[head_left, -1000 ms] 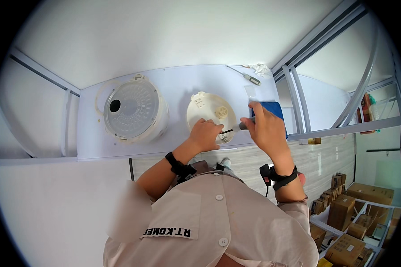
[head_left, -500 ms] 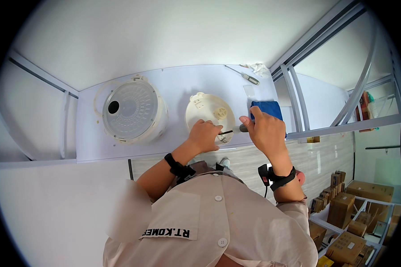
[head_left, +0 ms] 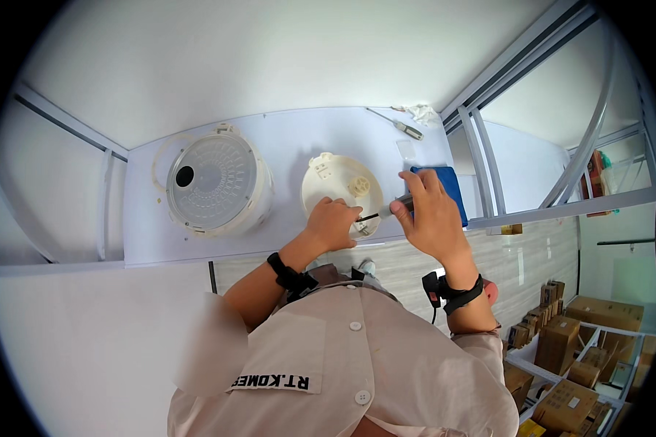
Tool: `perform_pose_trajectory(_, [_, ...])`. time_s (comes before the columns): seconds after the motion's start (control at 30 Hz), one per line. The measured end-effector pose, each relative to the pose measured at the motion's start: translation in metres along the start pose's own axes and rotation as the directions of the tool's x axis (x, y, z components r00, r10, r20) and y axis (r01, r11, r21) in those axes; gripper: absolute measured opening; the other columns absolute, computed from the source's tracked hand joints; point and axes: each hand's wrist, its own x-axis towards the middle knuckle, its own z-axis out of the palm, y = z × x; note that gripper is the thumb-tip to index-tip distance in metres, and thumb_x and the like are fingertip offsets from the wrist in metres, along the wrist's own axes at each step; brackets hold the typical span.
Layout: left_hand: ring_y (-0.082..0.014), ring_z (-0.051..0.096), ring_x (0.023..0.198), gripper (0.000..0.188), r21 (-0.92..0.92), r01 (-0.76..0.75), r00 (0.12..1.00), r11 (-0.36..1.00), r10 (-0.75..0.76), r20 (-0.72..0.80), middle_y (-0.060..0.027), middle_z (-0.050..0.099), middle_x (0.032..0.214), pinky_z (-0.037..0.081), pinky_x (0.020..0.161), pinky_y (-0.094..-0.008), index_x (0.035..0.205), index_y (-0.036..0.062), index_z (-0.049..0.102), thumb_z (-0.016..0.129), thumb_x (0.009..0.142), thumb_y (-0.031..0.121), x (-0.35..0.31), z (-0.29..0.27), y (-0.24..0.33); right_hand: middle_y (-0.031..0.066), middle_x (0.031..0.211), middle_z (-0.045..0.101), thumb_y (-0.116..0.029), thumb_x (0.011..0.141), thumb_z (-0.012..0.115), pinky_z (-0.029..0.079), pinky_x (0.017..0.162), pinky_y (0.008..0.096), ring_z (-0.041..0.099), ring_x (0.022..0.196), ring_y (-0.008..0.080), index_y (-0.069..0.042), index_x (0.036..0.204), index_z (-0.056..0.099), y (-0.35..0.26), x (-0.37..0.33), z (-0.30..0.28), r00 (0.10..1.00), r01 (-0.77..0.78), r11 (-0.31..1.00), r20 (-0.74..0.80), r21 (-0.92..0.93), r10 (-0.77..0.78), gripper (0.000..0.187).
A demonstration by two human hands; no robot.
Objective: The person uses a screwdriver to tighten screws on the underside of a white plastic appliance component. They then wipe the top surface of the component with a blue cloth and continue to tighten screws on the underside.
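A round cream plastic cover (head_left: 324, 189), hollow side up, rests near the front edge of the white table. My left hand (head_left: 332, 226) is closed on its near rim, with fingertips inside by the shaft's end. A screwdriver (head_left: 370, 217) with a grey handle lies almost level, pointing left into the cover's near right side. My right hand (head_left: 434, 218) grips the handle between thumb and fingers, with the index finger raised. My left fingers hide the tip. Inside the cover is a cream round hub (head_left: 358, 186).
To the left stands a round white appliance body (head_left: 215, 182) with a translucent lid. Another screwdriver (head_left: 408, 130) lies at the back right beside a crumpled white wrapper (head_left: 421, 113). A blue item (head_left: 453, 191) sits behind my right hand. Metal frame posts (head_left: 481, 160) border the table's right end.
My right hand has shifted slightly left and turned, its thumb and fingers closing further round the screwdriver handle. My left hand and the cover are nearly unmoved.
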Motion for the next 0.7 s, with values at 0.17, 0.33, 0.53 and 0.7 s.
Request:
perform_pose_trajectory(0.17, [-0.0225,0.069,0.104,0.050,0.019,0.007,1.000,1.000,-0.007,0.014,0.0000,0.079,0.099,0.049,0.092,-0.0399,0.111,0.0134,0.073,0.087,0.067,0.031,0.001,0.000,0.002,0.0160,0.091,0.065,-0.027,0.096,0.074,0.053,0.061,0.0430,0.068,0.080,0.0364,-0.006,0.121,0.064,0.009,0.000,0.010,0.974,0.178,0.977,-0.161,0.114,-0.158,0.034])
perform_pose_trajectory(0.33, [-0.0229,0.070,0.107,0.055,0.008,0.023,0.999,1.000,-0.024,0.031,-0.0002,0.079,0.104,0.049,0.096,-0.0407,0.116,0.0124,0.072,0.087,0.067,0.031,0.000,-0.004,0.002,0.0187,0.106,0.063,-0.008,0.090,0.076,0.054,0.076,0.0460,0.066,0.096,0.0400,-0.005,0.127,0.055,0.003,-0.004,0.001,0.928,-0.247,0.959,0.251,-0.137,0.274,0.043])
perform_pose_trajectory(0.53, [-0.0224,0.069,0.114,0.068,0.017,0.070,0.991,0.997,-0.071,0.112,-0.0003,0.080,0.112,0.049,0.101,-0.0411,0.130,0.0109,0.071,0.088,0.066,0.031,0.002,-0.009,0.006,0.0123,0.088,0.065,-0.022,0.090,0.081,0.052,0.057,0.0425,0.067,0.069,0.0333,-0.006,0.119,0.061,0.014,-0.003,0.001,0.971,0.220,0.948,-0.144,0.229,-0.191,0.039])
perform_pose_trajectory(0.7, [-0.0220,0.069,0.113,0.068,0.021,0.082,0.987,0.996,-0.084,0.134,0.0000,0.080,0.112,0.049,0.101,-0.0407,0.129,0.0117,0.071,0.088,0.066,0.031,0.003,-0.010,0.006,0.0113,0.088,0.064,-0.020,0.090,0.079,0.052,0.058,0.0418,0.067,0.072,0.0323,-0.007,0.116,0.063,0.011,-0.009,0.003,0.999,-0.040,0.994,-0.018,-0.103,0.039,0.033])
